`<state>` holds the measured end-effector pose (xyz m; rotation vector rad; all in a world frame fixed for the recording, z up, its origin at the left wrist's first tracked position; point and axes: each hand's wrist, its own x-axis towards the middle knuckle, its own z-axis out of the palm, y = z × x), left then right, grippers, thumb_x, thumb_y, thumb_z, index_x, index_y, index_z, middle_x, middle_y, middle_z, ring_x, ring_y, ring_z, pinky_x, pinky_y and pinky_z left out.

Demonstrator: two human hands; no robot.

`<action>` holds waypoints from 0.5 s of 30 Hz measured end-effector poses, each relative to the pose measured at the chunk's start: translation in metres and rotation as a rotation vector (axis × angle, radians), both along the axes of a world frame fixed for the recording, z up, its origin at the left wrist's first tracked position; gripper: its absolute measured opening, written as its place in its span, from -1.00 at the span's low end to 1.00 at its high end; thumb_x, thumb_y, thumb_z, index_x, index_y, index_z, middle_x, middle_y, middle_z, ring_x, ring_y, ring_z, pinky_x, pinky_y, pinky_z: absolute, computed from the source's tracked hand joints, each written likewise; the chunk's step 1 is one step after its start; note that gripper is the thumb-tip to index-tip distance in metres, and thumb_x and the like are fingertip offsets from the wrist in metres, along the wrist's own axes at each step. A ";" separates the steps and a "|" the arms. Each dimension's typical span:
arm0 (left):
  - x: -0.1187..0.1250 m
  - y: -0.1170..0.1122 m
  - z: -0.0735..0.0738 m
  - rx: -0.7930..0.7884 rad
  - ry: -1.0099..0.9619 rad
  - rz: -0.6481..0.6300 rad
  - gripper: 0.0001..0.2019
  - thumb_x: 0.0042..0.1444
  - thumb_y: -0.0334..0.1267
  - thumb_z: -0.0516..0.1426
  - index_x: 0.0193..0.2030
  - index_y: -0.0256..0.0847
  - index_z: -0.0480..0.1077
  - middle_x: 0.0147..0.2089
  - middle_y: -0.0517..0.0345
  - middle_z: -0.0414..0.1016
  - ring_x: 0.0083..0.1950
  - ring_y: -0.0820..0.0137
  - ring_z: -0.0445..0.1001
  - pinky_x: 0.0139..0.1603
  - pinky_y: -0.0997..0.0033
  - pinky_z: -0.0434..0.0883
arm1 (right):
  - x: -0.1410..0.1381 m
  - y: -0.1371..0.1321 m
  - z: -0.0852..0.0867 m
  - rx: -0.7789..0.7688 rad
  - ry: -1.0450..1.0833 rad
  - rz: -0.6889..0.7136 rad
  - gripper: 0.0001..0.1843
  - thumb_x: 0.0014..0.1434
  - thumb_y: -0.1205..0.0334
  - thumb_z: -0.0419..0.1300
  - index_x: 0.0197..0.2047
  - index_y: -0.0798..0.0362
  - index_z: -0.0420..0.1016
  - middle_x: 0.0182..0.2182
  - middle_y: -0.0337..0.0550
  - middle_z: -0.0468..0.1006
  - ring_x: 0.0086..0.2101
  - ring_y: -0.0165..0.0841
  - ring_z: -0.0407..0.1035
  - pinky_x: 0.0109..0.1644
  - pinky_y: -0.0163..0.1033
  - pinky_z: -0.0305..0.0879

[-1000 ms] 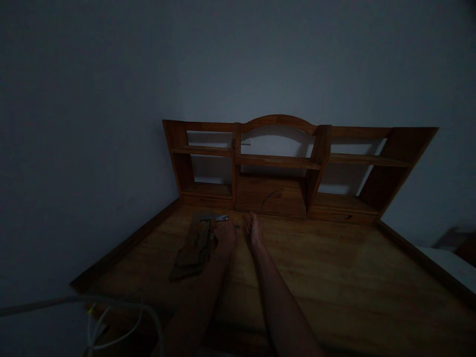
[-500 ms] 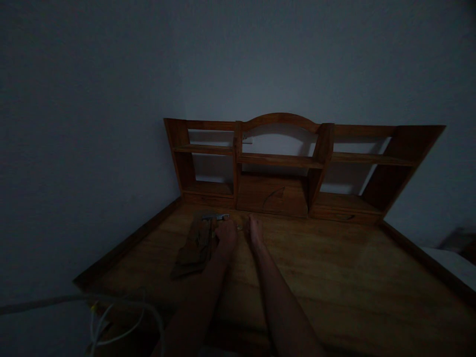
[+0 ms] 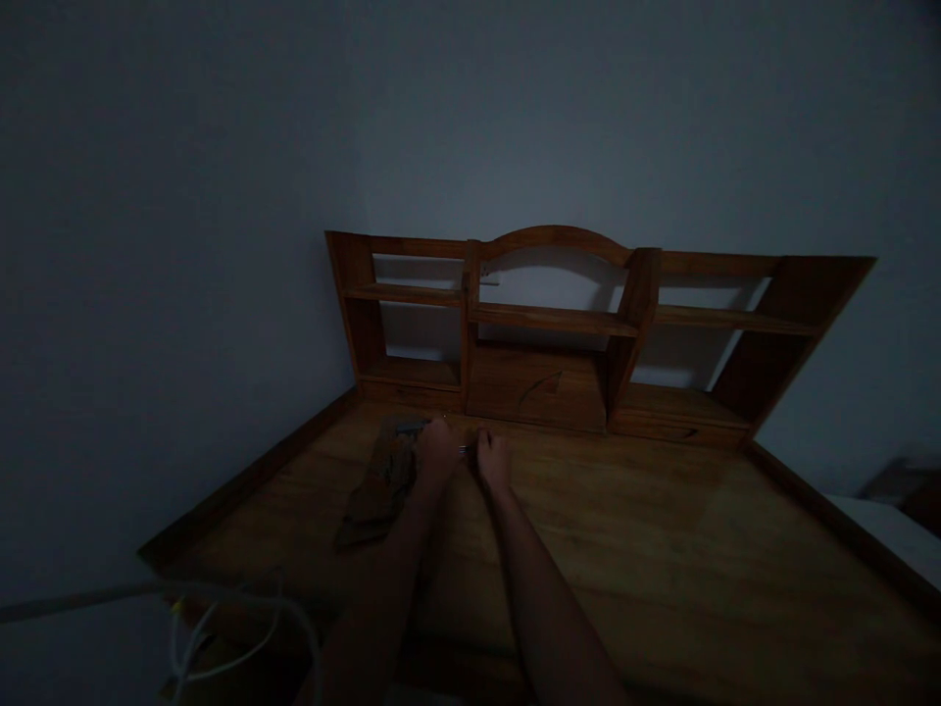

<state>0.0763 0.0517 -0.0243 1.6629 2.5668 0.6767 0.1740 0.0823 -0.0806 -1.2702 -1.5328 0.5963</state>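
My left hand [image 3: 438, 453] is closed, at the right edge of a crumpled dark brown bundle [image 3: 374, 495] that looks like cloth or gloves. Just right of it, my right hand [image 3: 494, 461] is curled closed as well. Between the two fists a thin shiny metal piece [image 3: 463, 450] shows; its ends disappear into the hands, and it is too small and dark to name. A grey metal object [image 3: 412, 428] lies on the far end of the bundle, partly covered by my left hand.
The wooden desktop [image 3: 662, 529] has raised side edges. At its back stands a wooden shelf unit [image 3: 555, 316] with small drawers, against the wall. A thick cable and white wires [image 3: 221, 672] hang at the lower left. A socket [image 3: 489, 278] shows behind the shelf.
Both hands have shifted a little to the left. My left hand now covers more of the grey metal object, and the right fist has turned slightly.
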 end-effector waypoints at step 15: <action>-0.124 -0.077 0.047 -0.078 0.216 0.002 -0.59 0.21 -0.13 -0.15 -0.18 -0.35 0.41 -0.19 -0.14 0.49 -0.17 0.24 0.48 -0.17 0.36 0.35 | 0.006 -0.006 0.004 0.118 -0.048 -0.008 -0.53 0.31 -0.04 -0.10 -0.36 0.13 0.41 -0.50 -0.24 0.41 -0.44 -0.43 0.34 -0.24 -0.21 0.28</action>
